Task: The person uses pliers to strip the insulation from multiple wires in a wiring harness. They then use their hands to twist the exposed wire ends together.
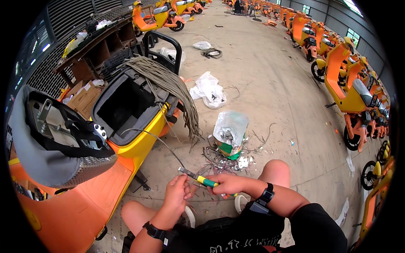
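Observation:
My right hand (230, 184) is wrapped round the green and yellow handles of pliers (206, 181), their jaws pointing up and left. A thin grey cable (162, 143) arcs out of the scooter's open seat compartment (126, 103) and reaches the jaws. Just below the jaws is my left hand (176, 192), its fingers pinched together; what lies between them is too small to tell. Beside me on the left stands the orange and yellow scooter (147, 145), its grey seat (46, 139) tipped open. A thick bundle of grey cables (168, 80) hangs over the compartment's far side.
Past my knees stands a white and green bag (230, 133) with scraps and wire offcuts round it. Further off lie white plastic bags (209, 90) and a dark coil (211, 53). Scooters (352, 90) line the right. A cardboard box (84, 99) sits behind the scooter.

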Tool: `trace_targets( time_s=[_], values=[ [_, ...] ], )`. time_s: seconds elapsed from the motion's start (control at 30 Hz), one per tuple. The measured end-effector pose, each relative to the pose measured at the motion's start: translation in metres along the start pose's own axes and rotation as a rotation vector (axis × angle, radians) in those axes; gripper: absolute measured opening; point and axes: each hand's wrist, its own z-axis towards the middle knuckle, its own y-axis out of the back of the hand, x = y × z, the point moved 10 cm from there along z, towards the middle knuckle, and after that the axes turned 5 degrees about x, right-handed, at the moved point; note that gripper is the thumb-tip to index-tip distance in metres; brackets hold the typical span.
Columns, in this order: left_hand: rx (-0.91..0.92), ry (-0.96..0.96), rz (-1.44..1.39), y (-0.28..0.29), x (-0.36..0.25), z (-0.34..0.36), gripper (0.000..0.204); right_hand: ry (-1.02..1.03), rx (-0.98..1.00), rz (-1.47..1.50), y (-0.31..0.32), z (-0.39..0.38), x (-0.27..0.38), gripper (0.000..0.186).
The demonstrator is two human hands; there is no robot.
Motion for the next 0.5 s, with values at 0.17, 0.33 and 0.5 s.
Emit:
trace_targets(
  time_s=[0.17, 0.33, 0.5],
  values=[
    [0.002, -0.059, 0.061, -0.009, -0.002, 0.002, 0.021, -0.012, -0.016, -0.008, 0.007, 0.003, -0.019, 0.015],
    [-0.014, -0.164, 0.115, -0.011, -0.004, -0.008, 0.018, 0.071, -0.024, -0.170, 0.003, 0.010, -0.012, 0.024],
    [-0.007, -0.131, 0.086, -0.007, 0.006, -0.009, 0.013, -0.140, -0.040, 0.018, 0.006, 0.012, -0.048, 0.030]
  ],
)
